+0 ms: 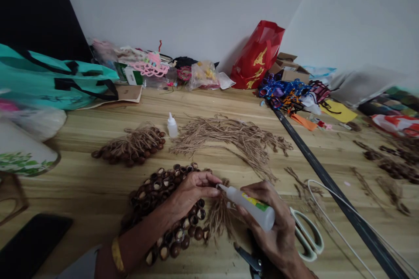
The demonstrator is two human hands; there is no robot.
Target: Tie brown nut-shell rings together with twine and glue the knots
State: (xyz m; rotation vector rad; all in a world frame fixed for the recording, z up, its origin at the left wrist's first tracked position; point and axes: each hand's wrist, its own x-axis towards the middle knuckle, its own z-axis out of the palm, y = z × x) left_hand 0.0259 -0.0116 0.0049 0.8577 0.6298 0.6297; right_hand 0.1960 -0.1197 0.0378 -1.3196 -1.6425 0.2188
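- Left hand (pixel 193 192): narrow pinch at the top of a jute twine tassel (pixel 221 216), the pinched part hidden by the fingers
- Right hand (pixel 278 231): wrapped around a white squeeze bottle of glue (pixel 252 207)
- Bottle's long axis: slanting from near right to far left, nozzle just at the left fingertips, right hand nearer the bottle's base
- Nozzle contact with the twine: too small to make out
- Drilled nut shells (pixel 175 249): heaped on the worktop (pixel 81 192) beneath the left wrist
- Scissors (pixel 310 226): partly hidden under the right hand
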